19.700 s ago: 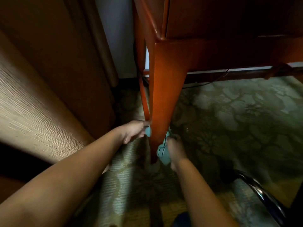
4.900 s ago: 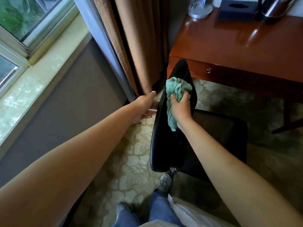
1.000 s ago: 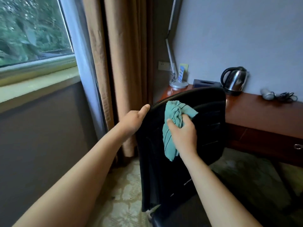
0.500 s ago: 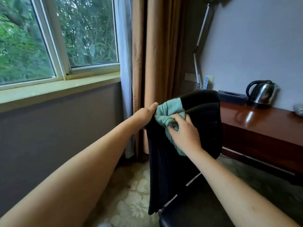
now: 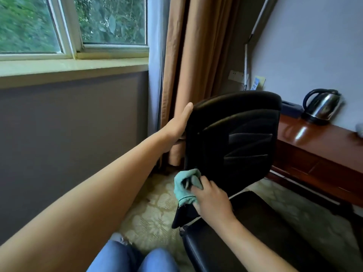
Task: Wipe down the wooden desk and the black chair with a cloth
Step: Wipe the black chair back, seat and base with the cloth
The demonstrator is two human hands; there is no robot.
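My left hand (image 5: 179, 122) lies flat, fingers straight, against the black chair's (image 5: 235, 138) upper left edge, while my right hand (image 5: 211, 199) fingers grip the teal cloth (image 5: 184, 186) at its lower left edge, carpet (image 5: 155, 211) open beside, wooden bench (image 5: 318, 146) right.

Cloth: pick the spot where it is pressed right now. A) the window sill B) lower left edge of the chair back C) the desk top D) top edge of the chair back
B: the right hand holds the cloth low against the chair back, just above the seat, while the left hand steadies the upper edge.
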